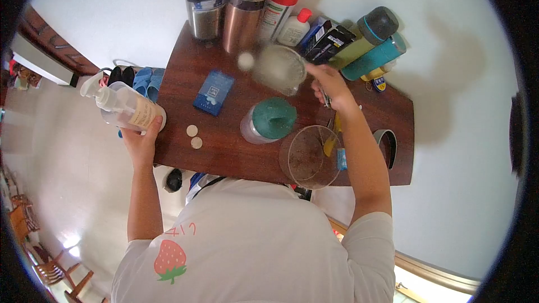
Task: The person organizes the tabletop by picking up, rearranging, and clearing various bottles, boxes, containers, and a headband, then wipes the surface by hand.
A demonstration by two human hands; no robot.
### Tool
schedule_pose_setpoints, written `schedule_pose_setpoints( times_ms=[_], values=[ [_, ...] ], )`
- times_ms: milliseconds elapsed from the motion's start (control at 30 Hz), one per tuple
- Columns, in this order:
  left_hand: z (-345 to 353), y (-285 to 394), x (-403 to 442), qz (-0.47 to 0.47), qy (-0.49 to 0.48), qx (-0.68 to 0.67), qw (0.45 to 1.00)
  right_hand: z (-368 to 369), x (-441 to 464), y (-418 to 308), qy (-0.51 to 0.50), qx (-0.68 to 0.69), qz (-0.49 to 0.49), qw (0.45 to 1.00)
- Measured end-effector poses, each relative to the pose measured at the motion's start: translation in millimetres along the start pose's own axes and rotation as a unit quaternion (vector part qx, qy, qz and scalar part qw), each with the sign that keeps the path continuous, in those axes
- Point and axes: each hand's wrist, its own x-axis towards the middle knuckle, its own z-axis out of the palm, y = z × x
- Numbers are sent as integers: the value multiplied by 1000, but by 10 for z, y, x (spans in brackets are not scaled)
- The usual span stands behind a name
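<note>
Pale wall (443, 5) rises behind a dark brown desk (182, 87). At its left edge, the left hand (141, 145) holds a clear pump bottle (124, 106), thumb on its side. Its white pump points up and away to the left. Near the far edge, the right hand (331, 85) reaches to the rim of a blurry clear dish (276, 70); whether it grips the dish is hard to tell. Both hands seem busy with handling: the bottle calls for a firm hold, and the dish for a careful touch.

A jar with a green lid (273, 119) stands between the arms. Left of it lie a blue packet (214, 93) and two white discs (194, 137). A clear tub (306, 171) sits by the near edge. Flasks and bottles (244, 11) line the far edge.
</note>
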Motion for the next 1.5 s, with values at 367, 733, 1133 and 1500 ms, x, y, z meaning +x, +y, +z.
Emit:
schedule_pose_setpoints(
  times_ms=[367, 733, 1133, 1500],
  values=[
    [-22, -84, 12, 0, 2, 10, 1000, 141, 279, -11, -54, -100, -59, 992],
    [-7, 6, -3, 5, -13, -35, 999, -36, 214, 191, 14, -120, -68, 990],
    [-87, -153, 53, -1, -21, -33, 999, -548, -196, 296, 111, -31, -14, 993],
    [-73, -143, 61, 21, -9, -28, 999, -2179, -716, 588, 259, 54, -35, 964]
  ],
)
